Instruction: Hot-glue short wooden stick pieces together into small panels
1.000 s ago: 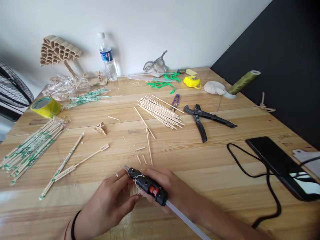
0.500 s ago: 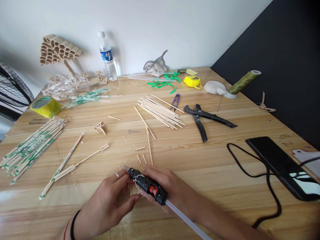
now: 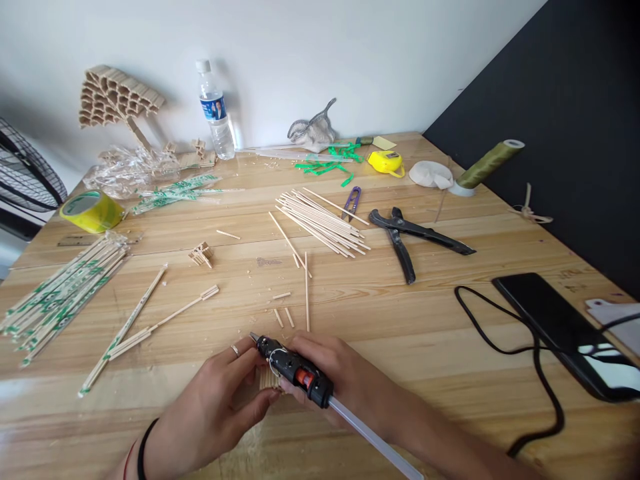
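My left hand [image 3: 215,400], with a ring and a black wristband, pinches a small piece of joined wooden sticks [image 3: 269,379] at the front middle. Over that piece lies a black glue gun [image 3: 295,370], its nozzle pointing up and left and a clear glue stick [image 3: 375,437] coming out of its rear. My right hand [image 3: 345,377] is wrapped round the glue gun; its fingertips are partly hidden beneath it. Just beyond the hands lie short cut sticks [image 3: 289,317] and one longer upright-lying stick [image 3: 307,290].
A pile of sticks [image 3: 323,223], a black cutter [image 3: 420,233] and purple snips [image 3: 352,203] lie further back. Wrapped chopsticks [image 3: 67,287] and yellow tape [image 3: 93,211] are left; a phone [image 3: 560,327] with a black cable is right. A bottle [image 3: 216,110] stands behind.
The longer stick beyond my right hand has shifted slightly right and now lies straighter, apart from the short piece near its far end. Both hands keep nearly the same place and grip.
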Tool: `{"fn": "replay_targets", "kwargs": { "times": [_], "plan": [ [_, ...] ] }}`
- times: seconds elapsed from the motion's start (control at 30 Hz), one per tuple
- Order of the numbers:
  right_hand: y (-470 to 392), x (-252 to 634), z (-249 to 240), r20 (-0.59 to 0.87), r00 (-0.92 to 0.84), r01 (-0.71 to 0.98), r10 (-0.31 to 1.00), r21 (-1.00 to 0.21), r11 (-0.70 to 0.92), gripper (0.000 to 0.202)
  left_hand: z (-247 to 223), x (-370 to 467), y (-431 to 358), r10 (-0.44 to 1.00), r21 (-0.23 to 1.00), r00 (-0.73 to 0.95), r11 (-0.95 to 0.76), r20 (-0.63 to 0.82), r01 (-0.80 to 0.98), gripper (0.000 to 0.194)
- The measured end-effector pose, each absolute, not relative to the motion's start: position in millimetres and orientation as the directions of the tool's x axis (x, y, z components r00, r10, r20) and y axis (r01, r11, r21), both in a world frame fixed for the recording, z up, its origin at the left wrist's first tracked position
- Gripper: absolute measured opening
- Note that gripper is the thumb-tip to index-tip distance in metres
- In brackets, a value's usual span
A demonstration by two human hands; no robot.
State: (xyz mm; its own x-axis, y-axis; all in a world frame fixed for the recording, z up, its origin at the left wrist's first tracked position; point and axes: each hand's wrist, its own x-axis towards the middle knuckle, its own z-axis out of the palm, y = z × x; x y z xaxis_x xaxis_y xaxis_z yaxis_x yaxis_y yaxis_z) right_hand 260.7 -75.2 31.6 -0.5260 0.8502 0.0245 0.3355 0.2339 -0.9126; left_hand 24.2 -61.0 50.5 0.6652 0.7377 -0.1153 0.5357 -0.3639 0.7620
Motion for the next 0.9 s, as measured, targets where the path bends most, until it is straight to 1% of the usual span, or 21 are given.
{"fn": "replay_targets", "kwargs": {
  "times": [0.1,0.23,0.33,0.43,0.5,0.67,0.9],
  "plan": [
    [-76,261,32,-0.005,-0.528,0.355,0.849,-0.910,0.215,0.011,49,24,-62,0.738,0.764,0.667,-0.370,-0.104,0.528,0.005],
    [-77,260,36,-0.086,-0.488,0.388,0.869,-0.913,0.128,0.012,47,24,-63,0.764,0.772,0.643,-0.378,-0.051,0.510,0.002],
    [-78,259,42,-0.124,-0.432,0.349,0.893,-0.936,0.039,0.015,47,24,-63,0.789,0.784,0.613,-0.350,-0.049,0.513,0.010],
    [-79,258,44,-0.122,-0.361,0.339,0.924,-0.941,0.009,0.020,47,25,-62,0.815,0.801,0.580,-0.336,-0.018,0.496,0.011],
    [-80,258,43,-0.118,-0.344,0.330,0.932,-0.944,0.002,0.020,47,26,-62,0.829,0.812,0.559,-0.342,0.022,0.474,0.011],
    [-80,258,45,-0.158,-0.345,0.281,0.925,-0.958,-0.058,0.020,47,26,-61,0.847,0.838,0.527,-0.336,0.070,0.429,0.014],
    [-80,257,45,-0.127,-0.333,0.215,0.934,-0.975,-0.056,0.021,47,26,-60,0.865,0.862,0.489,-0.329,0.112,0.385,0.021]
  ]
}}
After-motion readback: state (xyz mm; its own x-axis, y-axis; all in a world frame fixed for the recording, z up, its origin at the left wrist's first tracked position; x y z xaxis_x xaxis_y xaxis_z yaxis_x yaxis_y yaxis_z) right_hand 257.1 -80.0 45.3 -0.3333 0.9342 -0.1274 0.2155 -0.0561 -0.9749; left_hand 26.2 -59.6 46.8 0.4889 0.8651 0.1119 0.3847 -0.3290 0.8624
